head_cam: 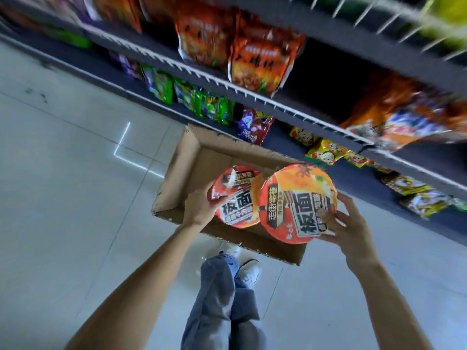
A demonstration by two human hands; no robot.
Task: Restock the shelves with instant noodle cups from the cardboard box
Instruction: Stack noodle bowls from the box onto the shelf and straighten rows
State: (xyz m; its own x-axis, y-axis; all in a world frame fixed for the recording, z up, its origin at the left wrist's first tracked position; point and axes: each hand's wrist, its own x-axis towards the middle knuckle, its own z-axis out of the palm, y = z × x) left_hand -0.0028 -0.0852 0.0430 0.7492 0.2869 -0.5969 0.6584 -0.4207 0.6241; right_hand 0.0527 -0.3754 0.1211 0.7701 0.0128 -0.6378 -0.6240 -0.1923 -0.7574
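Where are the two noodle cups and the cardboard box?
red noodle cup (237, 198), head view, lid centre.
orange noodle cup (297, 202), head view, lid centre.
cardboard box (177, 173), head view, left wall.

Orange-red noodle cups (298, 203), brown cardboard box (177, 183)

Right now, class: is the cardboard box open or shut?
Open. The cardboard box has its flaps up, and its bare brown inside shows behind the two noodle bowls.

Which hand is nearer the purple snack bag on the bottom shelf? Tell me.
Left. The left hand, gripping the red noodle cup, sits below the purple snack bag; the right hand holds the orange noodle cup farther right.
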